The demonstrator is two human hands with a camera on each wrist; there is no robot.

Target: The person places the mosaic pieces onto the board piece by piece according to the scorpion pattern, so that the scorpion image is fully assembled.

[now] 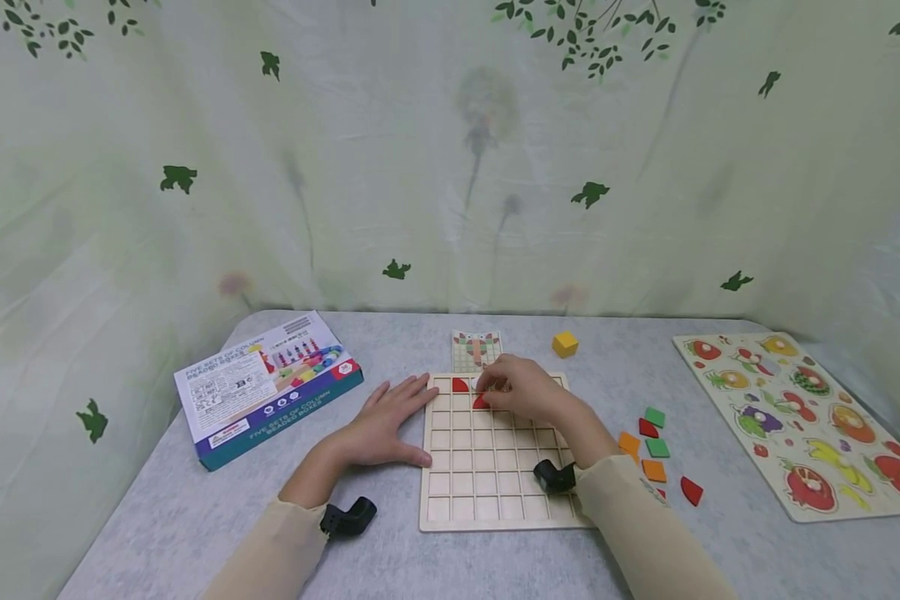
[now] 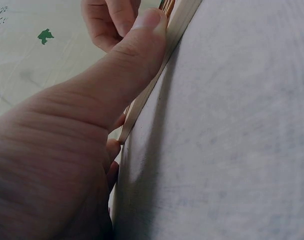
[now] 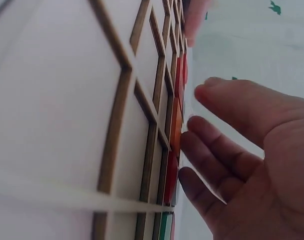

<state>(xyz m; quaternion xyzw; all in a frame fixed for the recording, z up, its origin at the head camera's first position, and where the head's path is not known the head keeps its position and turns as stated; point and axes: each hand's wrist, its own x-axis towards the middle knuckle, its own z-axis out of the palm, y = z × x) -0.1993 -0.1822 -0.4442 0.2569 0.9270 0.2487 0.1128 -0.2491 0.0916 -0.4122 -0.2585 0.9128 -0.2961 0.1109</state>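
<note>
A wooden grid board (image 1: pixel 461 492) lies on the table before me. My left hand (image 1: pixel 390 421) rests along its left side with fingers spread, the thumb touching the edge. My right hand (image 1: pixel 525 390) is over the board's top rows. A red quarter-round piece (image 1: pixel 460 385) sits in a top cell, and another red piece (image 1: pixel 481 402) shows below the right fingertips. In the right wrist view, the fingers touch or nearly touch an orange piece (image 3: pixel 176 127) and a red piece (image 3: pixel 171 175) in the grid; no piece shows between thumb and fingers. A green piece (image 3: pixel 165 227) sits nearby.
A pattern card (image 1: pixel 465 354) lies behind the board, with a yellow cube (image 1: pixel 565 344) to its right. Several loose pieces, including a green square (image 1: pixel 657 448), lie right of the board. A box (image 1: pixel 270 387) stands left; a fruit puzzle board (image 1: pixel 787 417) lies far right.
</note>
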